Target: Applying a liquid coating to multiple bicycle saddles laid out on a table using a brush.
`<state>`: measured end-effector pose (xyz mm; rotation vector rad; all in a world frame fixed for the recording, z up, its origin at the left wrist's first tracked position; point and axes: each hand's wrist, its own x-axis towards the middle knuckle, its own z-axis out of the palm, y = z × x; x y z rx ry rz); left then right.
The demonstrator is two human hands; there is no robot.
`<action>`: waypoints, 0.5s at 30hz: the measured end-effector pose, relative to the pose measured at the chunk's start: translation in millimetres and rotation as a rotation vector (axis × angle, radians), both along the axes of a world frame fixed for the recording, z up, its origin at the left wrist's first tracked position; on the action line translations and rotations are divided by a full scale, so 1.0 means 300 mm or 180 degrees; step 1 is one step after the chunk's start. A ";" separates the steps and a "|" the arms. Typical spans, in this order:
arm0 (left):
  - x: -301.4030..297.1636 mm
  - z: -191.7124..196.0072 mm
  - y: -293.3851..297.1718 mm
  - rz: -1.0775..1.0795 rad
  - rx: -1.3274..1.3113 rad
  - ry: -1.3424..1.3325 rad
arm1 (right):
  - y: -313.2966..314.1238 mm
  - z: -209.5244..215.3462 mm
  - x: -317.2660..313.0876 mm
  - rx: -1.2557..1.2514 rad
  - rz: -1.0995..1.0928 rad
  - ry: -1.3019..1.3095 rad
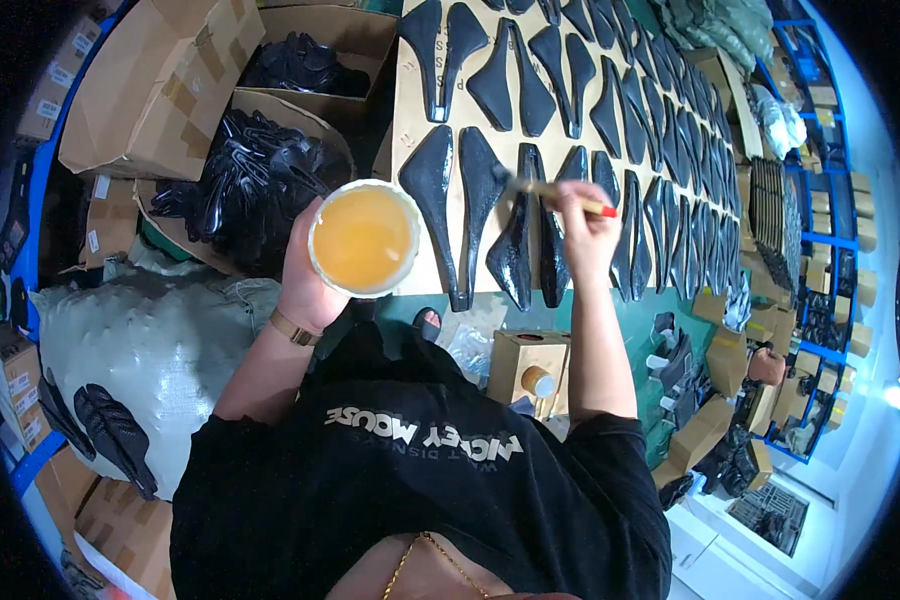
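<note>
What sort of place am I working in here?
Probably a small workshop: rows of long black pieces lie on a tan surface, open cardboard boxes hold heaps of black parts, and blue shelving with cartons stands on the right.

Handheld brush, handheld cup, black pieces

A workshop, crowded with stock. At one o'clock, similar black parts lie in long rows on a pale board. Boxes at ten and eleven o'clock are heaped with more parts. A bulging sack sits towards eight o'clock; blue shelves at three hold boxes. The floor is green.
</note>
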<state>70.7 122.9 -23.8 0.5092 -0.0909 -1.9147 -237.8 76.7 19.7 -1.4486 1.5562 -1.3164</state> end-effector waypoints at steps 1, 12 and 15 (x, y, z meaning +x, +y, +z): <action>0.007 -0.003 0.001 0.0003 0.0012 -0.0021 | 0.030 -0.010 0.008 0.0327 0.0170 0.0103; 0.022 0.001 0.030 -0.0044 0.0160 -0.0017 | -0.052 0.111 0.159 0.0023 0.1139 0.1469; 0.050 -0.005 0.044 0.0035 0.0305 -0.0068 | -0.027 0.199 0.185 0.0865 0.1594 0.1585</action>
